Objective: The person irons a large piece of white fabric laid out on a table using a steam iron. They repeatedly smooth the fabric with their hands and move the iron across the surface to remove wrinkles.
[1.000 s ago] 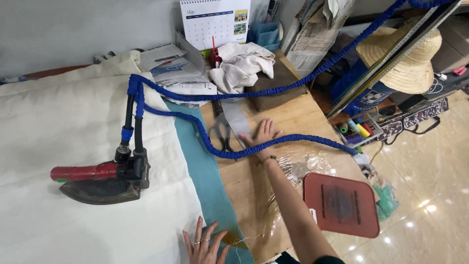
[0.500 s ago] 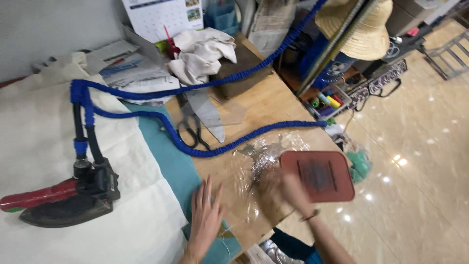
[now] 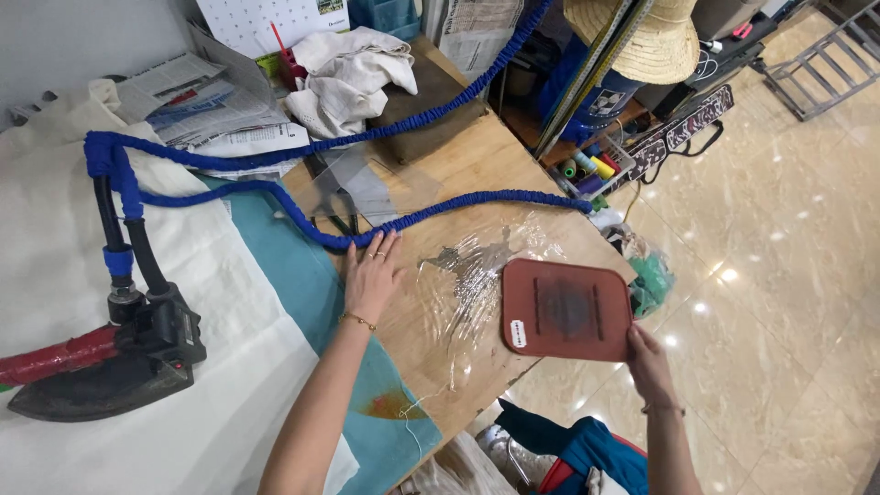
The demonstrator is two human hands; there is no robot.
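Wooden worktop carries everything. Nearest, the right hand grips the corner of a flat, rounded reddish-brown pad at the worktop's edge. The left hand rests flat and released beside crinkled clear plastic. Farther off, a small tray holds thread spools.

We list the wooden table as landmark. Left hand: flat, palm down on the table, fingertips touching the blue hose and beside a sheet of clear plastic. Right hand: gripping the near-right corner of a red mat at the table's right edge, over the plastic. Iron: on white cloth left of the table. Scissors: just beyond the hose. Straw hat: past the table's far right.
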